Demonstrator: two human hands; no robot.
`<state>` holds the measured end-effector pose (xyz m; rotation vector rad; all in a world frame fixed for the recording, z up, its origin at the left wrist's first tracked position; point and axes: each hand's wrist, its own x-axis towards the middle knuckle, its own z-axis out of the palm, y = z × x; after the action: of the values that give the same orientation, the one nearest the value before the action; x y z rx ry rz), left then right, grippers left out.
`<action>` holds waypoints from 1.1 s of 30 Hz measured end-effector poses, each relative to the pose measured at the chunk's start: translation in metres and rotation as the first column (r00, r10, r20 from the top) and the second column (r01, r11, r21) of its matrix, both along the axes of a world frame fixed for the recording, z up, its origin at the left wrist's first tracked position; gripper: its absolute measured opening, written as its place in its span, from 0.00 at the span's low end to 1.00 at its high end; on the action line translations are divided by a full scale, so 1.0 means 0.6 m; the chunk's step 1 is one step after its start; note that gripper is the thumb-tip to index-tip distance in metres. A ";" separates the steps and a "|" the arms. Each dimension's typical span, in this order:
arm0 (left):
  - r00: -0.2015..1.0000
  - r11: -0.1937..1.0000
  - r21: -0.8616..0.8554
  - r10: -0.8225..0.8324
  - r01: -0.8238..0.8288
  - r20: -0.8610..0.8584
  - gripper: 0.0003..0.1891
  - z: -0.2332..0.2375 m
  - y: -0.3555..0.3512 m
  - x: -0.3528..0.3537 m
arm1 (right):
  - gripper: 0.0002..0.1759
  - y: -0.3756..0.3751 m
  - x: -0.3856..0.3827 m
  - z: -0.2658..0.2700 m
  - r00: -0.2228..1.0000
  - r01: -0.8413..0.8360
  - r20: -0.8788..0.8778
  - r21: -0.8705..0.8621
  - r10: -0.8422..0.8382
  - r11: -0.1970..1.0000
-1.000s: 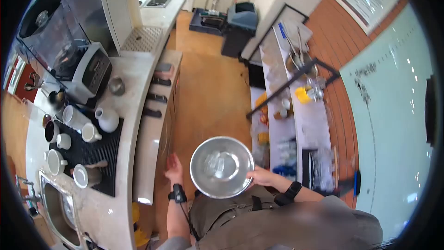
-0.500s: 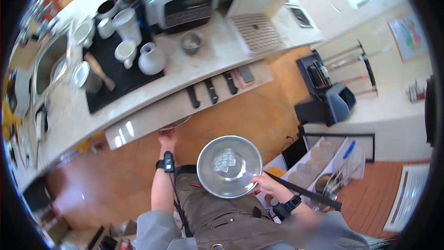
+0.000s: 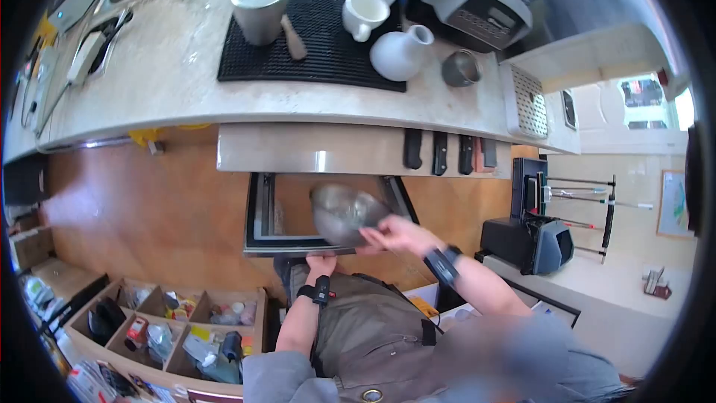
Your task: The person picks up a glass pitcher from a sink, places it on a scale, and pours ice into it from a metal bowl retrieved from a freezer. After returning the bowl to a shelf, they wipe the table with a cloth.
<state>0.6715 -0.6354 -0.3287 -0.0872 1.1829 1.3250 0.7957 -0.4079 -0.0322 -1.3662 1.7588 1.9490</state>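
Observation:
A metal bowl [image 3: 344, 214], smeared by motion, is tilted over a pulled-out, black-framed drawer [image 3: 287, 245] below the counter. My right hand [image 3: 394, 236] grips the bowl's near right rim. Something clear shows inside the bowl, too blurred to make out. My left hand [image 3: 321, 263] is at the drawer's front edge, its fingers curled against it. Inside the drawer frame, a brownish surface shows; its depth is hard to tell.
On the counter [image 3: 164, 97], a black mat [image 3: 328, 71] bears a lidded metal container [image 3: 261, 15], a white cup [image 3: 365, 13] and a white vase [image 3: 399, 56]. Knives [image 3: 440, 153] hang under the counter edge. A divided box [image 3: 179, 373] stands on the floor at lower left.
The drawer now stands open before me. My right hand has brought the bowl up over it and tilted it. The view has turned, and my left hand is at the drawer front.

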 end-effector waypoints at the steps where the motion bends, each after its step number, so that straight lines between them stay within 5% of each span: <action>1: 0.633 0.868 -0.206 0.475 -0.451 0.612 0.12 0.079 0.044 -0.001 | 0.27 0.018 -0.020 -0.043 0.994 -0.104 0.006 0.242 0.106 0.965; 3: 0.582 0.828 -0.266 0.542 -0.493 0.606 0.10 0.163 0.088 -0.018 | 0.25 0.028 -0.069 -0.039 0.964 -0.266 0.131 0.421 0.232 0.867; 7: 0.573 0.813 -0.307 0.570 -0.494 0.589 0.12 0.133 0.094 -0.015 | 0.23 0.042 -0.009 -0.014 0.946 -0.294 0.182 0.146 0.267 0.944; 15: 0.668 0.892 -0.216 0.441 -0.396 0.599 0.13 0.131 0.091 -0.031 | 0.24 0.080 0.014 0.003 0.912 -0.410 0.114 0.296 0.394 0.863; 16: 0.914 0.984 -0.105 0.171 -0.142 0.368 0.13 0.127 0.087 -0.040 | 0.23 0.074 0.020 0.017 0.889 -0.457 0.126 0.330 0.441 0.826; 17: 0.986 0.985 -0.071 -0.149 0.154 0.081 0.14 0.125 0.084 -0.050 | 0.23 0.060 0.041 0.022 0.899 -0.437 0.121 0.328 0.422 0.837; 18: 0.867 0.892 -0.112 -0.451 0.437 -0.212 0.14 0.123 0.088 -0.058 | 0.23 0.041 0.072 0.033 0.923 -0.365 0.015 0.348 0.384 0.864; 19: 0.579 0.723 -0.223 -0.668 0.654 -0.468 0.15 0.124 0.103 -0.063 | 0.22 0.022 0.104 0.045 0.936 -0.287 -0.090 0.369 0.341 0.884; 21: 0.937 0.927 0.169 -0.307 0.334 -0.166 0.14 0.158 0.145 -0.059 | 0.21 -0.037 0.161 0.089 0.928 -0.266 -0.100 0.493 0.358 0.829; 23: 0.902 0.923 -0.092 -0.386 0.375 -0.194 0.14 0.215 0.183 -0.088 | 0.18 -0.096 0.207 0.137 0.912 -0.318 -0.016 0.600 0.409 0.734; 25: 0.853 0.882 0.024 -0.448 0.471 -0.266 0.14 0.242 0.248 -0.123 | 0.17 -0.152 0.265 0.176 0.957 -0.072 -0.185 0.596 0.224 0.800; 28: 0.738 0.722 0.217 -0.558 0.657 -0.378 0.15 0.282 0.347 -0.159 | 0.17 -0.206 0.334 0.265 0.991 -0.096 -0.006 0.662 0.133 0.744; 29: 0.120 0.446 -0.221 -0.617 0.867 -0.777 0.15 0.298 0.376 -0.177 | 0.17 -0.237 0.363 0.280 0.993 -0.109 0.050 0.683 0.103 0.722; 30: -0.571 0.283 -0.671 -0.362 0.686 -0.737 0.15 0.303 0.391 -0.185 | 0.18 -0.268 0.393 0.284 0.996 -0.080 0.086 0.682 0.029 0.727; 33: -0.901 0.106 -0.914 -0.155 0.392 -0.405 0.18 0.236 0.406 -0.189 | 0.20 -0.352 0.466 0.335 0.935 -0.010 0.242 0.748 -0.259 0.664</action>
<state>0.5584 -0.3916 -0.1873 2.3029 1.5354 -0.6573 1.0754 -0.6193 0.1689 -1.1158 0.7109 1.8743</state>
